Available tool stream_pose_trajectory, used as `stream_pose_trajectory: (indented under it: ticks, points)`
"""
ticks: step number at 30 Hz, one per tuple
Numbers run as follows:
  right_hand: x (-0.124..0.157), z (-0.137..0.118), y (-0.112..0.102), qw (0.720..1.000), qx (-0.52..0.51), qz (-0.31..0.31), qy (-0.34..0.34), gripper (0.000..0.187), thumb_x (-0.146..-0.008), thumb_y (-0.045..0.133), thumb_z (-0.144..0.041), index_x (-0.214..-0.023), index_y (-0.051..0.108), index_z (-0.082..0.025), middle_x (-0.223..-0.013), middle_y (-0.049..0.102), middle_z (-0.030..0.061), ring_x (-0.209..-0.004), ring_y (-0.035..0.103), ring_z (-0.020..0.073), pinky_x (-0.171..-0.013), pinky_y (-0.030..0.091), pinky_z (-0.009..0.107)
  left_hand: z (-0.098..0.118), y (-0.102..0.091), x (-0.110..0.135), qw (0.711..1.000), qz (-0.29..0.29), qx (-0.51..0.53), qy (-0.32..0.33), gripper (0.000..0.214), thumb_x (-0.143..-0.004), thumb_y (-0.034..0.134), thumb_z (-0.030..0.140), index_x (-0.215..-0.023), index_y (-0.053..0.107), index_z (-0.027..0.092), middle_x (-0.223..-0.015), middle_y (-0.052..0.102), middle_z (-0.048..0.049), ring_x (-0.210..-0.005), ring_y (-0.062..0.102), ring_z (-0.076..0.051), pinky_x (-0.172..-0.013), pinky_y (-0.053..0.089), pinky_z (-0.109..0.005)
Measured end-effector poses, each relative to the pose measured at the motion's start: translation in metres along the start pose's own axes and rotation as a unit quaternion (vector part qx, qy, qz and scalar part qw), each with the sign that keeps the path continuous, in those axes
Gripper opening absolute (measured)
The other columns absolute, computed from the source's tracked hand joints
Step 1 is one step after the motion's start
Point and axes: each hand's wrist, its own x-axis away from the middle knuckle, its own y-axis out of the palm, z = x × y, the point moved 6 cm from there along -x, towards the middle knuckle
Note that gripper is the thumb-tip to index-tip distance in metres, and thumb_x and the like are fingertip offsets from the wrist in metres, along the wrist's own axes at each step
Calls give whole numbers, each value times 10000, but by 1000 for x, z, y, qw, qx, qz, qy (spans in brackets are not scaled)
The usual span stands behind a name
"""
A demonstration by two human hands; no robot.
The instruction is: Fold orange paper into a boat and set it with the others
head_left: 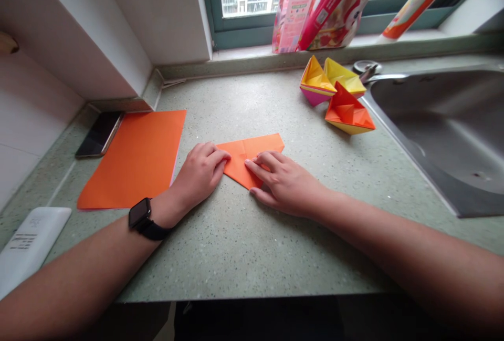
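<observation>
Pressing a fold, it seems, on the counter (pixel 236 257)
Behind the front edge, our right hand (pixel 285 181) lays fingers over the folded orange paper (pixel 236 157), thumb at its near point; we cannot tell whether it pinches. Our left hand (pixel 202 167) pinches the left corner: best we hold that steady, align the layers, then crease firmly. Three paper models (pixel 350 113) stand toward the back edge.

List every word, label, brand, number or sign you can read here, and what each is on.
None reads for certain.
Pink pouch: label lines, too small and blurred.
Red package: pale print along its side, too blurred.
Orange-and-white package: markings, too blurred.
White object at lower left: dark markings, too blurred.
</observation>
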Motion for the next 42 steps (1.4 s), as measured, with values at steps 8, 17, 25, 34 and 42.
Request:
stream_pose_trajectory:
  ticks: [8, 17, 25, 34, 42]
  points:
    - [-1, -2, 0, 1000, -7, 15, -22, 520, -1069, 545, -388, -1458, 635, -53, -1218, 685, 213, -1134, 605, 343, -1023, 570, 496, 46, -6, 30, 982, -56, 18, 179, 342, -1144, 508, 280, -1413, 697, 185, -1466, 688, -143, -1400, 615, -305, -1219, 518, -526]
    - [2, -2, 0, 998, -20, 53, -32, 486, -1079, 528, -368, -1436, 641, -59, -1192, 694, 208, -1102, 611, 329, -1011, 581, 505, 32, 9, 50, 958, -204, 23, 202, 650, -1167, 443, 501, -1751, 346, 234, -1803, 347, -119, -1695, 281, -343, -1389, 260, -565]
    - [2, -2, -1, 998, -35, 44, -22, 480, -1077, 516, -356, -1445, 640, -74, -1215, 692, 207, -1139, 606, 341, -1036, 577, 526, 30, 10, 50, 950, -245, 24, 190, 704, -1155, 462, 524, -1783, 243, 291, -1826, 276, -76, -1707, 253, -312, -1410, 174, -542]
    - [2, -1, -1, 998, -39, 47, -16, 465, -1072, 566, -375, -1464, 641, -136, -1216, 697, 176, -1127, 623, 318, -1021, 587, 504, 33, 9, 47, 957, -229, 38, 176, 674, -1139, 521, 504, -1752, 347, 283, -1811, 315, -89, -1695, 286, -331, -1391, 245, -568]
    - [2, -3, -1, 999, -20, 44, -10, 452, -1081, 551, -372, -1435, 668, -116, -1240, 697, 195, -1131, 625, 327, -1014, 593, 522, 35, 8, 43, 956, -231, 20, 178, 600, -1149, 505, 488, -1701, 453, 260, -1786, 369, -93, -1678, 335, -317, -1389, 246, -565]
